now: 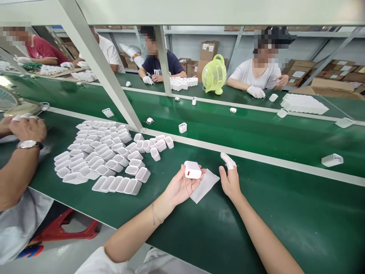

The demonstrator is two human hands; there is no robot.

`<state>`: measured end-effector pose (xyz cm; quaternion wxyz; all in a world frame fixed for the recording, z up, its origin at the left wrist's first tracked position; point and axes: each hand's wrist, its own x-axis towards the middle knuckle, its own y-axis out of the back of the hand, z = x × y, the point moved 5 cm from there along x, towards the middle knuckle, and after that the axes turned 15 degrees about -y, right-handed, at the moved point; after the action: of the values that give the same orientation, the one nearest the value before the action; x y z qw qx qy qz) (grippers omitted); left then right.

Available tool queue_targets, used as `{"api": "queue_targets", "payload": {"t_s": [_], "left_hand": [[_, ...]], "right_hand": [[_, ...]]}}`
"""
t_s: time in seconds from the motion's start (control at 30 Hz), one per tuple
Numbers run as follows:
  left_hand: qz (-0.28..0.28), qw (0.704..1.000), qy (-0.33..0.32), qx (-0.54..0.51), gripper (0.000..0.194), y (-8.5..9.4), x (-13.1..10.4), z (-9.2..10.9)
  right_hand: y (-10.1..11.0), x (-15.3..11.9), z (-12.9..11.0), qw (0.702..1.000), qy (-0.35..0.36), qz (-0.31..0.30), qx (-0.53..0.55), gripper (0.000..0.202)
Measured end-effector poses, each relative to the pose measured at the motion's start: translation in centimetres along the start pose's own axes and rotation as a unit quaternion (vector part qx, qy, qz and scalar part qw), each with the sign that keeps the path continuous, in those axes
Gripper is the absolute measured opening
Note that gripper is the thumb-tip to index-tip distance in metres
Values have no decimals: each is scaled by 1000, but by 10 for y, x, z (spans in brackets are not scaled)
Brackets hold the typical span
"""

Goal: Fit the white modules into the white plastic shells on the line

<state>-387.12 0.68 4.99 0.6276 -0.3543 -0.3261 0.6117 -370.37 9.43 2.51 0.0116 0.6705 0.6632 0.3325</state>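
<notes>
A white charger block (192,170) with a small red port on its end rests in my left hand (182,184), held between the thumb and fingers. Under and beside that hand, a thin white sheet (205,186) lies on the green table. My right hand (230,180) is to the right of the sheet, fingers stretched out and nothing in it. White covers wrap some of its fingertips. Left of my left hand stand many white hollow casings (107,163), grouped in rows with their open ends showing.
A green conveyor belt (216,131) runs beyond a pale rail, carrying a white casing (183,127) and small parts. A slanted metal post (99,64) rises at the rail. Co-workers sit opposite, near a yellow-green fan (214,74). A neighbour's hand (28,129) is at the left.
</notes>
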Motion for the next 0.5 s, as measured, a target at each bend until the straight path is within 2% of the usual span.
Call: {"api": "queue_targets", "payload": {"t_s": [0.07, 0.13, 0.23, 0.3, 0.4, 0.5], "left_hand": [[4, 1000, -6, 19, 48, 2, -1, 1], [-10, 996, -32, 85, 50, 1, 2, 3], [-47, 954, -126, 267, 49, -4, 27, 8], [-57, 916, -183, 351, 47, -9, 61, 11], [-57, 866, -240, 435, 47, -17, 128, 16], [-72, 807, -270, 521, 31, -27, 186, 17]], "right_hand": [[-3, -2, -3, 1000, 12, -17, -11, 44], [-6, -4, -6, 999, 20, -25, -16, 42], [-6, -3, -7, 1000, 12, 8, -9, 41], [-1, 0, -4, 999, 2, 53, 0, 42], [12, 5, -1, 993, -5, 118, 3, 43], [23, 9, 2, 988, -4, 153, -5, 41]]}}
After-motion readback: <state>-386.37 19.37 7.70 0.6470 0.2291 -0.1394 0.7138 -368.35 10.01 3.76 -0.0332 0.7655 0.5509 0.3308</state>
